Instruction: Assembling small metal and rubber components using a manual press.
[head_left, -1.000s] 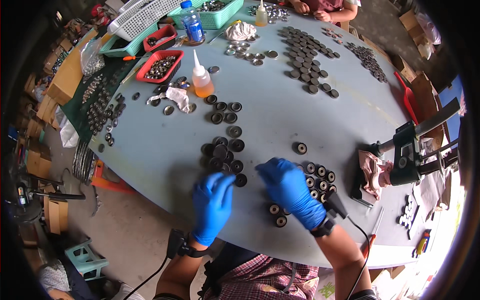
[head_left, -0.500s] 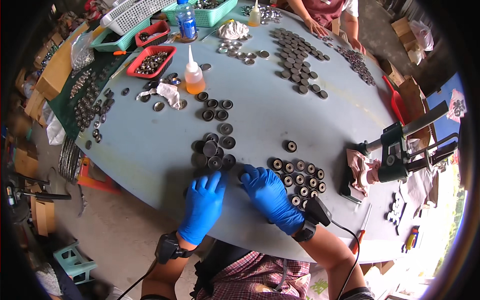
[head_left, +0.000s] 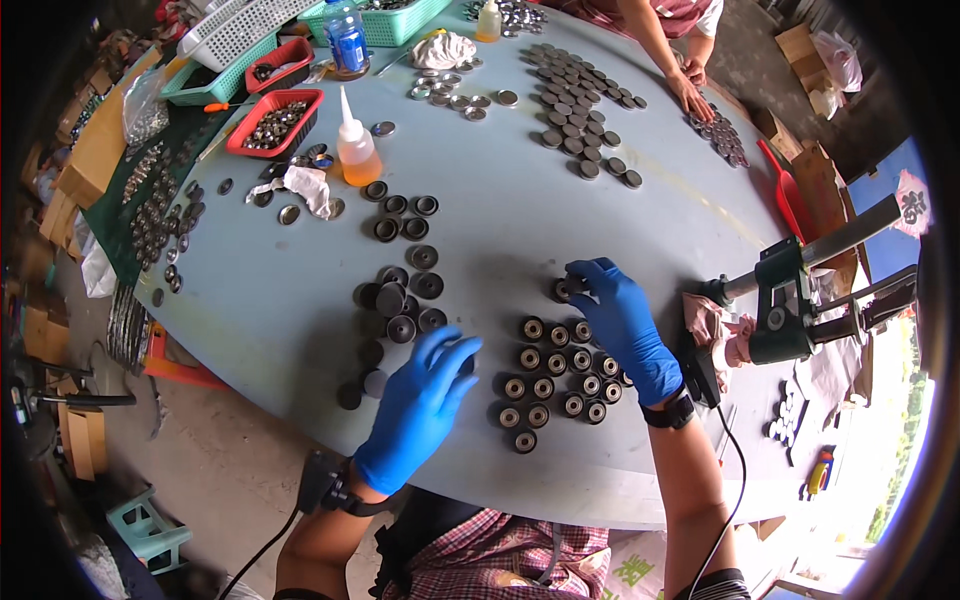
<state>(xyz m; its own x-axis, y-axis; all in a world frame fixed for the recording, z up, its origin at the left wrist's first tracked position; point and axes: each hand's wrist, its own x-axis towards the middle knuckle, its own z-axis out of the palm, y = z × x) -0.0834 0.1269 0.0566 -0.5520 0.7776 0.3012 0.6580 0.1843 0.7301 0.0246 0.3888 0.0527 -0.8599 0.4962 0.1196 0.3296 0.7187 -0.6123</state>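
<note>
A big round grey-blue table (head_left: 600,230) fills the room's middle, strewn with small dark round parts. At its far edge stand a green basket (head_left: 400,22) and a white basket (head_left: 235,30), with two red trays (head_left: 262,135) of metal pieces beside them. Cardboard boxes (head_left: 95,150) sit off the table's left side, brown and plain. A green press tool (head_left: 785,300) is clamped at the right rim, a pink rag under it. Another person's hand (head_left: 688,95) rests by a far patch of grey discs (head_left: 585,110).

Nearer, a blue-capped bottle (head_left: 347,38) with a blue label stands by the green basket, and a squeeze bottle (head_left: 356,150) of orange liquid with a white nozzle stands near the red tray.

The right hand (head_left: 625,325), in a blue glove, reaches forward; its fingers (head_left: 585,275) are curled narrowly around a black ring (head_left: 562,290), which lies at the far end of the rows of rings (head_left: 555,375) with pale centres. The left hand (head_left: 425,405), also gloved, hovers palm down with its fingers (head_left: 455,350) loosely spread, holding nothing I can see, just beside the loose black caps (head_left: 400,300) and touching the rows' left edge.
</note>
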